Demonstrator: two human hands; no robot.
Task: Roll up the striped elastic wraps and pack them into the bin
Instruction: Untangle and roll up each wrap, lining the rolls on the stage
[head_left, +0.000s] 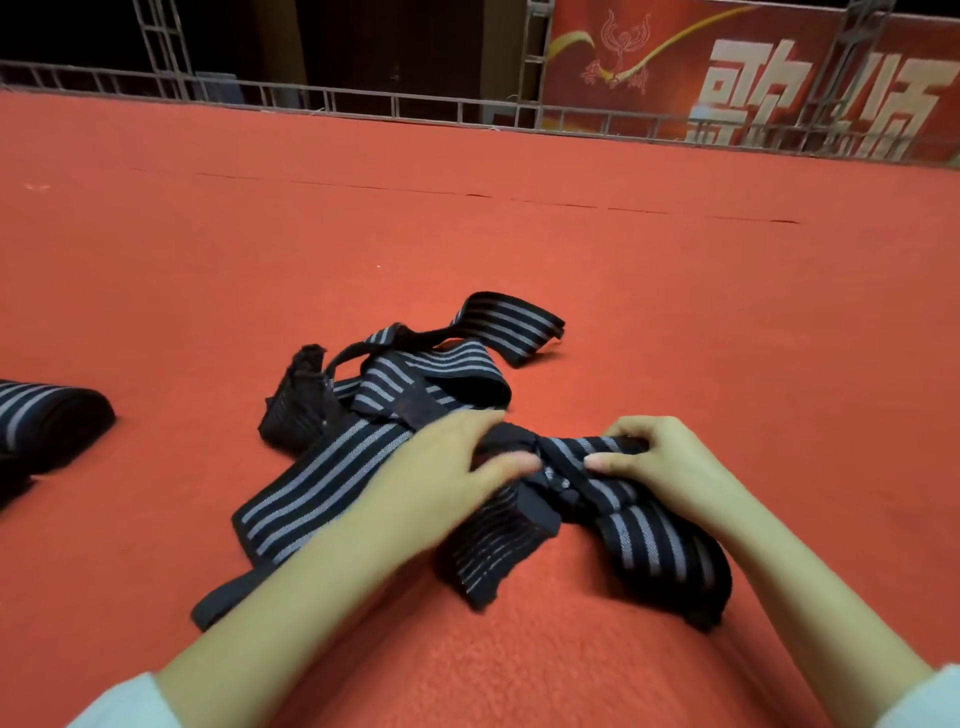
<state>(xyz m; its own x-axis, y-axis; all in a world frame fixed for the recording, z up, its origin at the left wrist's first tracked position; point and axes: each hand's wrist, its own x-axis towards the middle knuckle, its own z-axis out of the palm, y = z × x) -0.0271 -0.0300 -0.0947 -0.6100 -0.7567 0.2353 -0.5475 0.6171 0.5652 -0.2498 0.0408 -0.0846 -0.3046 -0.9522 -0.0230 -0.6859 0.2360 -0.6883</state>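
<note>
Left hand (457, 467): fingers curled over a dark bunched part of the tangled striped wraps (332, 467), thumb stretched rightward across the fabric; grasping. Right hand (660, 457): fingers curled over the top of a striped band of the same tangle, thumb pointing left and pressed on the band; grasping. The two thumb tips are near each other but apart, with a crossed, knot-like bunch of fabric between them. The wraps are black with pale grey lengthwise stripes; unrolled bands loop and overlap, one end curling up on the far side, another folded under the right hand. The tangle lies on the near part of the red carpet (519, 234), well apart from its far edge. Toward the carpet's left side lies a rolled wrap (47, 415), partly cut off by the picture's edge. Truss railing (363, 101) and a red banner (727, 67) line the far edge.
</note>
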